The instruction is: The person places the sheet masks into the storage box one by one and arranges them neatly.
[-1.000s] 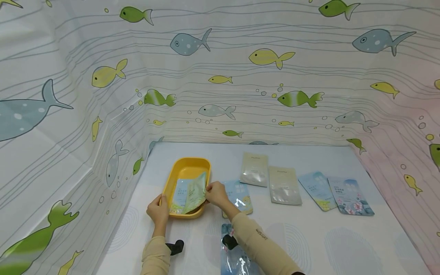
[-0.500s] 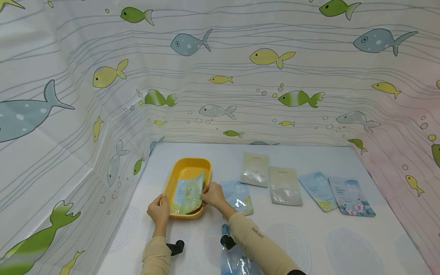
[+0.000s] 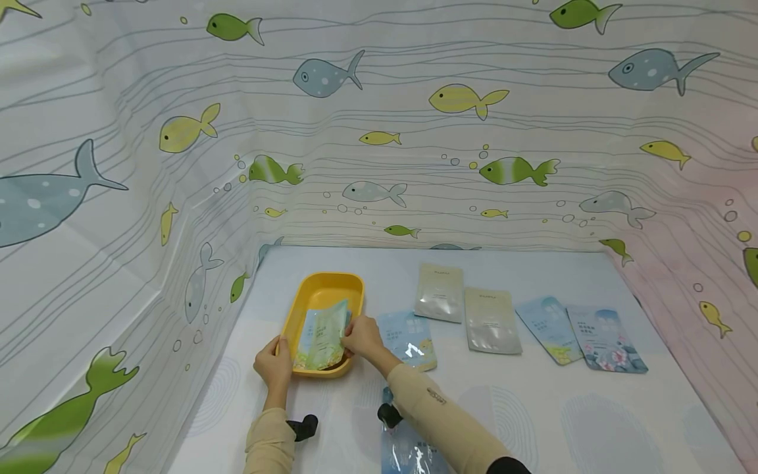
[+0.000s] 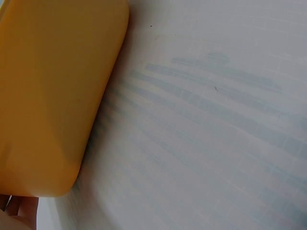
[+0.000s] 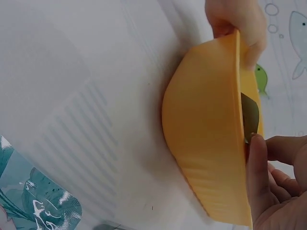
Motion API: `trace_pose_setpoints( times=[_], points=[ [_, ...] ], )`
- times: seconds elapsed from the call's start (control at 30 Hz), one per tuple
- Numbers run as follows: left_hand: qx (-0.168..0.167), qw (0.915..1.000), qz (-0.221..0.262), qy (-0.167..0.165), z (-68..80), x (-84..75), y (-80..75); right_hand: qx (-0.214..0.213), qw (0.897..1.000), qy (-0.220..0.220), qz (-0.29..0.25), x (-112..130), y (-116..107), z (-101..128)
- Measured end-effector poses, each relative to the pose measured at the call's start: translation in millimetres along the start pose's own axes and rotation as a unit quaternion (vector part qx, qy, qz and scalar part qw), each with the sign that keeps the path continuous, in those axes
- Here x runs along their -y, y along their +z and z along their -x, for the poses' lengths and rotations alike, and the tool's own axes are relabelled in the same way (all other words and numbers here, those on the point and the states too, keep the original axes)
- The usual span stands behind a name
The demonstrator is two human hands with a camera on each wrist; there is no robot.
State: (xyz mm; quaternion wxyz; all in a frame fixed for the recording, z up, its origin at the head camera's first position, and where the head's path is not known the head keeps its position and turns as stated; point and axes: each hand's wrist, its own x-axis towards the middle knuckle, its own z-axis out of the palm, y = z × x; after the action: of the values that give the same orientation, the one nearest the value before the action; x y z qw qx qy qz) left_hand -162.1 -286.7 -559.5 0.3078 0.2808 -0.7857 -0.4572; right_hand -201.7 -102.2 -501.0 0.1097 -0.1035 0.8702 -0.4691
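Note:
A yellow plastic bin (image 3: 331, 289) stands at the table's left side. My left hand (image 3: 274, 362) grips its left rim, thumb on the rim. In the left wrist view only fingertips show, below the bin's outer wall (image 4: 57, 96). Inside lie a pale blue packet (image 3: 304, 337) and, over it, a green flat packet (image 3: 328, 334). My right hand (image 3: 362, 337) pinches the green packet's right edge, just inside the bin's right rim. From the right wrist, thumb and forefinger of the right hand (image 5: 280, 184) meet at a dark corner of the packet (image 5: 250, 115); the rest is hidden.
Right of the bin lies a blue packet (image 3: 407, 336), partly behind the right hand. Two silvery packets (image 3: 438, 293) lie farther back. Two blue floral packets (image 3: 606, 339) lie at the right. Another blue packet (image 3: 408, 447) lies near the front, partly under the right forearm.
My right hand has moved a little left and inward over the bin, and the green packet has come down flatter over the blue one. The left hand keeps its grip.

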Motion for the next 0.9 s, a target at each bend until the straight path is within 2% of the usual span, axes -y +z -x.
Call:
trace_pose_setpoints(
  times=[0.6,0.9],
  points=[
    [0.004,1.0,0.006,-0.004,-0.7,0.5,-1.4,-0.021,0.994,0.049,0.091,9,17,-2],
    [0.0,1.0,0.003,-0.001,-0.6,2.2,-0.9,-0.018,0.985,0.052,0.166,14,23,-5]
  ],
)
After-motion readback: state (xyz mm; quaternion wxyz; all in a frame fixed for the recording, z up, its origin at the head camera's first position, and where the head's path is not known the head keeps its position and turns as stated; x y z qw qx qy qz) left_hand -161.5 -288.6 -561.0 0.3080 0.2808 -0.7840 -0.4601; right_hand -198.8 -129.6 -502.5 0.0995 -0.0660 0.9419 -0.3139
